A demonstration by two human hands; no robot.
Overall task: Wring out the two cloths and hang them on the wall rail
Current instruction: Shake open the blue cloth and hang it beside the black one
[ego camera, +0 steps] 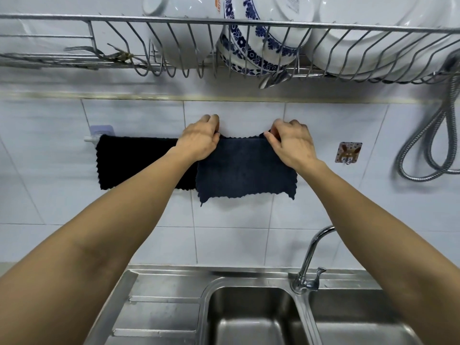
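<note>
Above us we see a wall-mounted steel wire dish rack (249, 23) holding plain white bowls (179, 33), a blue-and-white floral patterned bowl (251, 43) between them, a large white plate (368, 38) at the right, and metal forks (99, 54) lying at its left end. On the pale tiled wall (139, 220) we find a small square adhesive hook with a brown animal print (348, 152), and a coiled metal shower hose (433, 135) hangs near it at the far right. Below us lies a stainless steel double sink (174, 282) with a curved chrome tap (311, 257) standing on its back rim between the two basins.
</note>
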